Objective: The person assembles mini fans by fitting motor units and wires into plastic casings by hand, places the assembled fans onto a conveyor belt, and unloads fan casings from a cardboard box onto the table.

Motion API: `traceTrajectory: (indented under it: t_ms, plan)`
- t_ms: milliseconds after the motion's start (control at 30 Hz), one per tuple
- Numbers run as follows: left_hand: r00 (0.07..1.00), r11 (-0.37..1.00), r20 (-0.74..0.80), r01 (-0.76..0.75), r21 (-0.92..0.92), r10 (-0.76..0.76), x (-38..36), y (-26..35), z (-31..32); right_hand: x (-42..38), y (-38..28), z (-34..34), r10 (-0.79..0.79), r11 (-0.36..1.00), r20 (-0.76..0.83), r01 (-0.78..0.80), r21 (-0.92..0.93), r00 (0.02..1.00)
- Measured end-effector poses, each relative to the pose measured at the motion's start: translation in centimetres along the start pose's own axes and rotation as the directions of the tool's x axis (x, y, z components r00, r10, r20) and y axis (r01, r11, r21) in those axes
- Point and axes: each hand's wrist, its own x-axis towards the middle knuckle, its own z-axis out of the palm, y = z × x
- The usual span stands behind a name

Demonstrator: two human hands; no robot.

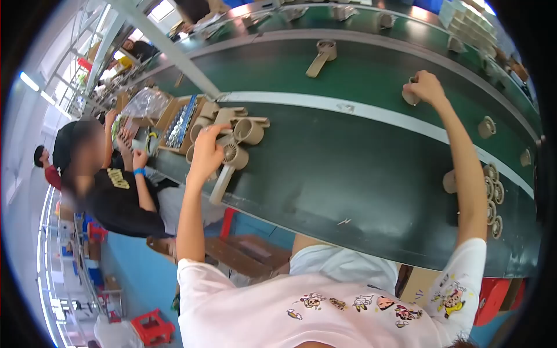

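Observation:
At the left of the bench, my left hand (206,153) is closed with fingers and thumb around part of a beige plastic housing (235,155), which has a round slotted end and a flat handle, much like a hair dryer body. Similar housings (248,131) lie heaped against it. My right hand (428,88) is stretched far out over the green conveyor belt, its fingers closed on a short beige plastic cylinder (411,95). Whether that cylinder has a handle is hidden. Beyond, another housing with a handle (325,53) lies on the belt.
A pale rail (342,108) separates bench and belt. Several beige rings (491,191) stand near my right forearm. At left are a carton of small metal parts (181,123), a slanting white post (168,52) and a seated co-worker (119,188).

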Motion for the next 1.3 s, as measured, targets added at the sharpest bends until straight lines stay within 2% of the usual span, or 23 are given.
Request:
traceTrajectory:
  t_ms: [133, 167, 233, 267, 300, 467, 500, 533, 567, 600, 633, 667, 733, 767, 800, 833, 867, 967, 1033, 1133, 1167, 1233, 1300]
  plan:
    - [0.985, 0.984, -0.024, -0.168, 0.062, 0.17, 2.8, -2.7, 0.1, -9.4, -6.0, -1.8, -0.151, 0.988, -0.045, 0.151, -0.009, 0.987]
    - [0.969, 0.961, 0.062, -0.245, 0.131, 0.239, 3.8, -4.0, 0.2, -12.1, -6.8, -1.8, -0.22, 0.975, -0.069, 0.217, -0.051, 0.973]
    - [0.96, 0.984, 0.231, -0.172, 0.041, 0.159, 5.3, -4.3, 0.4, -16.8, -8.1, -1.9, -0.242, 0.949, 0.004, 0.238, -0.207, 0.97]
    - [0.91, 0.984, 0.376, -0.173, -0.047, 0.178, 6.3, -4.4, 0.5, -18.7, -8.5, -2.0, -0.223, 0.948, 0.036, 0.226, -0.226, 0.974]
    - [0.875, 0.98, 0.443, -0.188, -0.062, 0.196, 6.8, -3.6, 0.7, -20.4, -8.5, -2.0, -0.202, 0.946, 0.066, 0.212, -0.245, 0.977]
    - [0.739, 0.956, 0.62, -0.288, -0.061, 0.262, 8.9, -1.4, 2.4, -25.2, -5.3, 0.7, -0.149, 0.949, -0.003, 0.142, -0.283, 0.989]
    - [0.765, 0.936, 0.54, -0.26, -0.238, 0.35, 9.1, -1.9, 3.5, -25.9, -4.9, 1.0, -0.144, 0.953, -0.05, 0.125, -0.276, 0.988]
    - [0.762, 0.934, 0.542, -0.263, -0.243, 0.356, 9.1, -2.3, 4.1, -26.4, -4.8, 1.0, -0.093, 0.964, 0.013, 0.094, -0.248, 0.996]
    - [0.797, 0.941, 0.51, -0.326, -0.087, 0.323, 9.2, -2.2, 4.4, -26.8, -4.6, 1.1, -0.086, 0.965, 0.013, 0.087, -0.249, 0.996]
    - [0.831, 0.925, 0.47, -0.373, 0.074, 0.298, 9.2, -2.1, 4.6, -27.2, -4.5, 1.3, -0.095, 0.987, 0.004, 0.095, -0.127, 0.995]
    - [0.853, 0.923, 0.397, -0.383, 0.035, 0.339, 9.0, -2.0, 5.1, -27.6, -4.3, 1.5, -0.103, 0.995, -0.004, 0.103, -0.002, 0.995]
    - [0.851, 0.922, 0.397, -0.387, 0.032, 0.344, 9.0, -1.0, 5.2, -27.9, -3.8, 2.0, -0.099, 0.995, -0.005, 0.099, -0.003, 0.995]
    - [0.857, 0.897, 0.28, -0.44, -0.042, 0.433, 9.3, 1.5, 5.5, -28.2, -2.7, 2.9, -0.345, 0.923, -0.176, 0.367, 0.116, 0.922]
    - [0.819, 0.85, 0.241, -0.525, -0.049, 0.52, 9.8, 3.0, 5.9, -28.4, -2.8, 2.4, -0.336, 0.896, -0.126, 0.358, 0.264, 0.934]
    - [0.821, 0.852, 0.23, -0.507, -0.128, 0.523, 10.0, 5.0, 6.4, -28.6, -2.7, 1.8, -0.333, 0.899, -0.124, 0.355, 0.258, 0.935]
    - [0.822, 0.848, 0.218, -0.487, -0.212, 0.526, 10.0, 7.3, 7.2, -28.7, -2.5, 1.2, -0.361, 0.857, -0.033, 0.345, 0.382, 0.932]
    - [0.786, 0.804, 0.182, -0.552, -0.223, 0.59, 9.8, 9.5, 8.3, -28.9, -2.3, 0.8, -0.393, 0.808, 0.055, 0.316, 0.497, 0.918]
    - [0.706, 0.699, 0.101, -0.652, -0.293, 0.701, 7.5, 16.8, 11.5, -29.0, -1.8, 0.6, -0.391, 0.788, 0.068, 0.296, 0.54, 0.918]
    - [0.664, 0.621, 0.038, -0.676, -0.397, 0.747, 5.7, 20.3, 13.9, -29.2, -1.3, 0.9, -0.365, 0.809, 0.014, 0.31, 0.5, 0.931]
    - [0.66, 0.607, 0.101, -0.605, -0.515, 0.744, 4.0, 23.2, 14.7, -29.6, -0.4, 1.6, -0.289, 0.822, -0.159, 0.33, 0.464, 0.944]
    - [0.705, 0.657, 0.139, -0.545, -0.521, 0.695, 3.6, 23.6, 14.5, -29.9, 0.0, 2.0, -0.288, 0.829, -0.15, 0.325, 0.456, 0.946]
    - [0.748, 0.715, 0.225, -0.431, -0.55, 0.624, 3.2, 23.2, 13.6, -30.6, 0.6, 2.6, -0.161, 0.75, -0.266, 0.293, 0.592, 0.95]
    - [0.77, 0.707, 0.207, -0.398, -0.584, 0.604, 2.9, 22.4, 12.2, -31.4, 0.2, 1.8, -0.111, 0.736, -0.304, 0.284, 0.615, 0.946]
